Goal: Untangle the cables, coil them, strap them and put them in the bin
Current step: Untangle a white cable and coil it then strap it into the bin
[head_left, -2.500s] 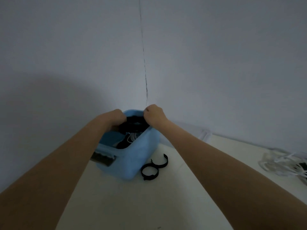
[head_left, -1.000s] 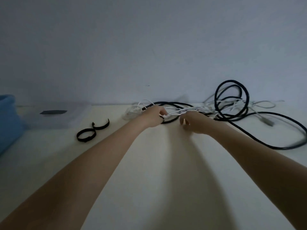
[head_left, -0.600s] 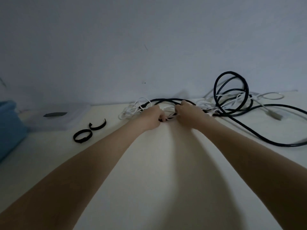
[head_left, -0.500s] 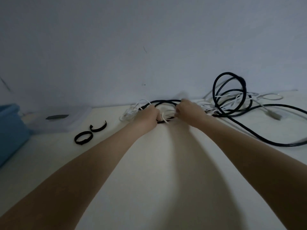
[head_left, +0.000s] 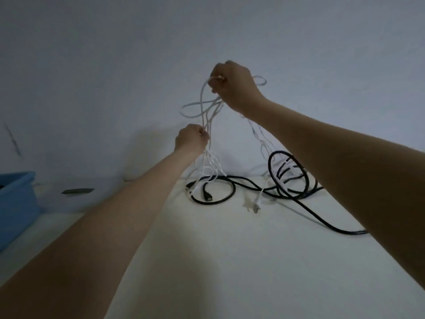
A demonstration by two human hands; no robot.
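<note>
We see both hands raised off the counter point(head_left: 230, 261), each holding white cable. The right hand point(head_left: 232, 85) is highest, its fingers point(head_left: 215, 82) curled tight round a bunch of white cable point(head_left: 202, 107) strands — loops stick out on both sides of the fist. The left hand point(head_left: 192, 140) is below and to the left of the right fingers, its fingers point(head_left: 203, 134) pinching a couple of the same white strands where they run down. Between the two hands the strands cross and loop loosely. Below the left fingers more white cable hangs in small loops down to the counter; another white strand drops from under the right wrist toward the pile.

The black cable point(head_left: 296, 178) lies on the counter, beneath and to the right of the left fingers, partly coiled, one loop standing up, a long run trailing right under the right forearm. Its plug ends sit inside the near loop. A white plug point(head_left: 251, 206) lies on the counter just beside the black loops.

Far left of both hands — the blue bin point(head_left: 16, 203), only partly in frame. Next to it a clear lid point(head_left: 76, 194) with a dark label, blurry.
</note>
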